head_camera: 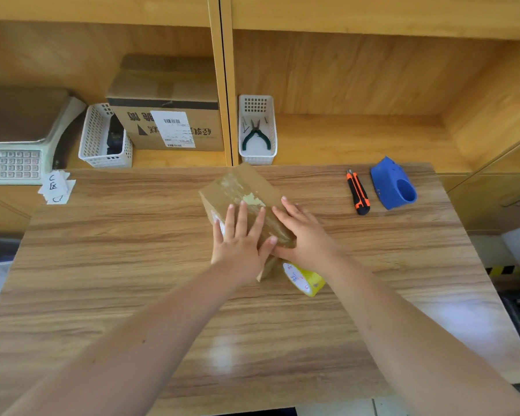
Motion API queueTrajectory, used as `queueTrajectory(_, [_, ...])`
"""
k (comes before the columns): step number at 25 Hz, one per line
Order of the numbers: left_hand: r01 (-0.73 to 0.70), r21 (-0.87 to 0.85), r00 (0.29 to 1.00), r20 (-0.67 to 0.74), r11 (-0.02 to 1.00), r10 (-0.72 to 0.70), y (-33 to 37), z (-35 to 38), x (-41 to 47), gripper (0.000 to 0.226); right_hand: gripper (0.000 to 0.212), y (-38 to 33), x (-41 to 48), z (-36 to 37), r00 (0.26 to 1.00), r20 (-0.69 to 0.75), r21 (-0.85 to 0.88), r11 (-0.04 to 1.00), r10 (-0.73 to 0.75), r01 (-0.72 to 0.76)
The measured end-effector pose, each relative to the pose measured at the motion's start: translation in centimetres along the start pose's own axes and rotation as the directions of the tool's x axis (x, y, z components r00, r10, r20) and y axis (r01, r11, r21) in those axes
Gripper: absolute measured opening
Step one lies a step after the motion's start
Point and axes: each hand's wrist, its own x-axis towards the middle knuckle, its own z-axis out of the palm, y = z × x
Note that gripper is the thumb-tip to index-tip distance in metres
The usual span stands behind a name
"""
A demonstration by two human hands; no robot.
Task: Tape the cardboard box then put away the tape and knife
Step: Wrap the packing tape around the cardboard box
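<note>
From the head view, your left hand (240,235) lies flat on the near part of the box (243,193), fingers spread and gripping nothing, just pressing down. Your right hand (303,232) is also flat and open, laid along the box's right edge with the thumb tucked toward the near corner; its grip holds nothing either. The box sits at an angle in the middle of the bench (132,280), with glossy tape already along its top.

The tape roll (305,279) stands on edge just below your right wrist, touching or nearly touching the box's near end. Whether it is still joined to the strip on the box cannot be told from here. If it is, sliding or turning the box could drag the roll along or peel the strip up at the corner. Uneven pressing may leave wrinkles or trapped air, and the near end looks like the place where a flap could lift.

The knife (358,193) lies well apart on the right, beside the blue dispenser (394,184). Its tip points away from you; whether the blade is out is too small to tell, so reach for the body, not the tip. The white basket (257,157) with pliers sits on the shelf behind.
</note>
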Motion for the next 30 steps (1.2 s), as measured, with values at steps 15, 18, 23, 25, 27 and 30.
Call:
queueTrajectory(15, [-0.122, 0.097, 0.988, 0.103, 0.988, 0.112, -0.5, -2.9, 2.5, 0.060, 0.054, -1.0, 0.8, -1.7, 0.999, -0.022, -0.086, 0.995, 0.043, -0.045])
queueTrajectory(18, [-0.054, 0.005, 0.993, 0.102, 0.999, 0.053, -0.2, -1.2, 1.9, 0.064, 0.055, 0.4, 2.3, -2.9, 0.999, 0.048, -0.143, 0.989, -0.012, 0.019])
queueTrajectory(23, [-0.169, 0.088, 0.978, 0.142, 0.982, 0.155, -1.9, -2.9, 3.4, 0.066, 0.055, 0.8, 2.8, -2.1, 0.999, -0.009, -0.141, 0.989, -0.036, 0.034])
queueTrajectory(25, [-0.192, 0.053, 0.971, 0.153, 0.980, 0.182, -2.3, -3.5, 3.8, 0.065, 0.056, 0.6, 2.9, -1.6, 0.999, -0.047, -0.125, 0.992, -0.013, 0.007])
queueTrajectory(27, [-0.186, -0.014, 0.979, 0.081, 0.982, 0.187, -2.5, -3.5, 3.7, 0.066, 0.056, 0.6, 3.1, -1.4, 0.999, -0.052, -0.104, 0.995, 0.009, -0.015])
queueTrajectory(30, [-0.116, -0.327, 0.992, -0.093, 0.938, 0.090, -2.1, -2.6, 2.2, 0.074, 0.055, 0.6, 3.1, -1.6, 0.999, -0.042, -0.102, 0.994, 0.033, -0.037])
